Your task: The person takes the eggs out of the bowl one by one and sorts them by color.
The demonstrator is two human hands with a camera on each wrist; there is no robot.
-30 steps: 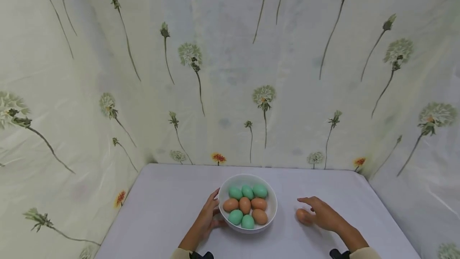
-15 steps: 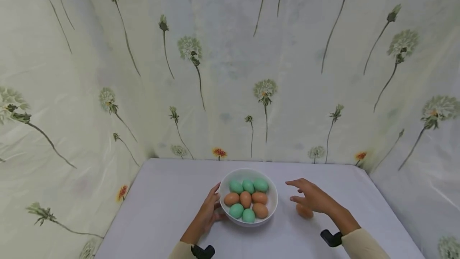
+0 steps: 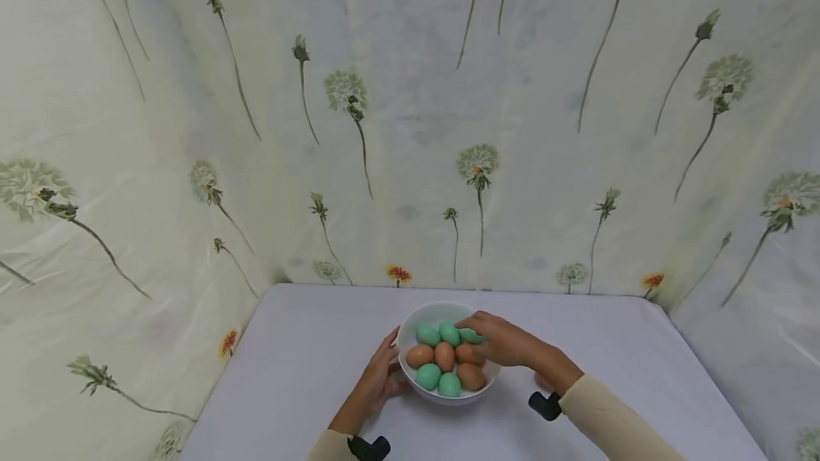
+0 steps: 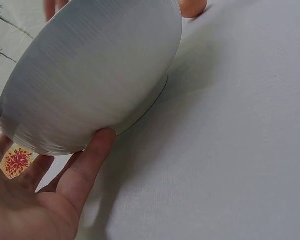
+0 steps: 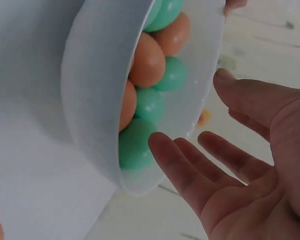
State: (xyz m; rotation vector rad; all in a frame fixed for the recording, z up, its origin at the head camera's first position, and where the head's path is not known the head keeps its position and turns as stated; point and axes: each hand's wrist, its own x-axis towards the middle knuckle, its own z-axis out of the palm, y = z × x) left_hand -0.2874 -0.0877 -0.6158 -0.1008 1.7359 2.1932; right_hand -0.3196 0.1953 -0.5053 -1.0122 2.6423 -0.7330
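Observation:
A white bowl on the table holds several green eggs and several brown eggs. At its left side my left hand holds the bowl, the thumb low on the outer wall and the fingers spread along it in the left wrist view. My right hand hovers over the bowl's right rim with nothing in it. Its fingers are extended and parted, overlapping a green egg in the right wrist view. One loose brown egg lies on the table, partly hidden behind my right forearm.
The table's white cloth stretches around the bowl on all sides. A flower-printed sheet hangs behind the table and down both sides. Black wrist cameras sit at both cuffs.
My right hand has left the loose brown egg, risen and moved left to above the bowl. My left hand stays on the bowl's side; the head view has shifted slightly.

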